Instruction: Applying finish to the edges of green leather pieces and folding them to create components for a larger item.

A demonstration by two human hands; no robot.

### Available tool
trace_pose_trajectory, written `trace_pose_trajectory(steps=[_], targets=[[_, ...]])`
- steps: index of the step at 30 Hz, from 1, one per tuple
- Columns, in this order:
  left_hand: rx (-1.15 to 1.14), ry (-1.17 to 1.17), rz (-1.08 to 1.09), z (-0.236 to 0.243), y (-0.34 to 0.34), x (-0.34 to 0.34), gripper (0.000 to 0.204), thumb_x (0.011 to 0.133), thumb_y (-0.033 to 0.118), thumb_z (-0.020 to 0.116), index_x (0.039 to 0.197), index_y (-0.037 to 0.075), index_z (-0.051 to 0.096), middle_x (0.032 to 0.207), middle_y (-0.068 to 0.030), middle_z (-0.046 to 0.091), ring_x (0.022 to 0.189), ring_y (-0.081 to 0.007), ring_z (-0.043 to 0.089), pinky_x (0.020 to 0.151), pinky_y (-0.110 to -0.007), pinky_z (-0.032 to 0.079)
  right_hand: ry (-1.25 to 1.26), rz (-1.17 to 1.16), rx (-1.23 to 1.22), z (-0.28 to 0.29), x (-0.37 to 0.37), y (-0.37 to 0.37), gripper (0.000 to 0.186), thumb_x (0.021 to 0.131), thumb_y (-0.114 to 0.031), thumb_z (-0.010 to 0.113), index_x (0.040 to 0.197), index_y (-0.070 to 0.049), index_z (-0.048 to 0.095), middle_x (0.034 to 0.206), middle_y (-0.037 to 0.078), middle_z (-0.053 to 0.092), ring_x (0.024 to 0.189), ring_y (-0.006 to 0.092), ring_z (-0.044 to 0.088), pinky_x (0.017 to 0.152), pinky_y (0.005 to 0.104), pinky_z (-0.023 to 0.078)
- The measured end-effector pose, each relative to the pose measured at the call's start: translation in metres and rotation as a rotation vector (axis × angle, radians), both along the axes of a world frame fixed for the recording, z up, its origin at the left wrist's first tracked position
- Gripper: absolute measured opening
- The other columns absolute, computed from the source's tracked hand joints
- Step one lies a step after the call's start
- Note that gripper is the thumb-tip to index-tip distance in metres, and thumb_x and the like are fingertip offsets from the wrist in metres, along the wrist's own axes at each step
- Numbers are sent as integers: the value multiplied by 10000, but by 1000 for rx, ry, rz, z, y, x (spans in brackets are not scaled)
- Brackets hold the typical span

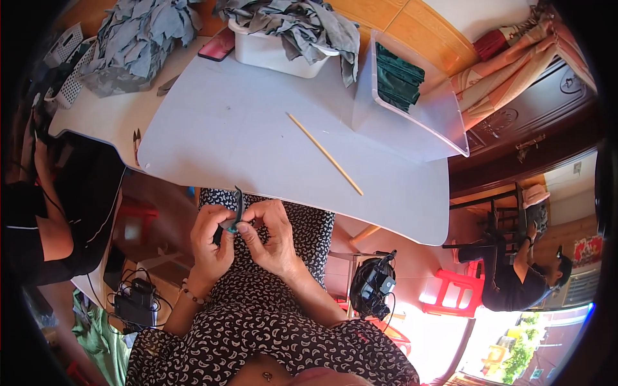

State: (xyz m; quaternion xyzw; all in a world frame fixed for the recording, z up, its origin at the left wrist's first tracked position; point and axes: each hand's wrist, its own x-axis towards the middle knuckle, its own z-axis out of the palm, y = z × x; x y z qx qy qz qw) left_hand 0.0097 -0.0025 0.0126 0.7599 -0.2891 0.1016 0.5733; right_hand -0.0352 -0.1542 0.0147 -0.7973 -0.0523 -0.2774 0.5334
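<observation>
this looks like a room in a home that doubles as a small cloth workshop. the homely side shows in the carved dark wooden door [508, 125], the pinkish curtain [496, 90] and the red plastic seat [450, 293]. the workshop side shows in the heap of grey cloth pieces [141, 38], the overfull white tub [270, 56], and the clear box [393, 132] of dark green material [396, 80] on a broad desk [238, 135].

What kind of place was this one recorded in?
Probably a small workroom, perhaps inside a home: a heap of grey cloth-like pieces and a clear bin of dark green pieces suggest piecework, while the carved dark woodwork looks domestic.
</observation>
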Motion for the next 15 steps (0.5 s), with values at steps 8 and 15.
trace_pose_trajectory(steps=[8, 15], targets=[[9, 0, -26, 3, -8, 1, 186, 941, 102, 675, 1075, -19, 630, 1010, -154, 630, 852, -278, 629, 759, -353, 512, 5, -11, -26, 1, -1, -8, 115, 888, -15, 713, 960, -19, 622, 926, 86, 618, 852, 258, 553, 763, 361, 481], [75, 2, -7, 11, 1, -1, 177, 871, 41, 671, 1032, -18, 630, 991, -155, 637, 858, -274, 642, 758, -343, 517, -179, 116, -216, 3, 2, -13, 100, 891, -52, 694, 937, -31, 608, 934, 109, 625, 856, 310, 545, 804, 412, 455]])
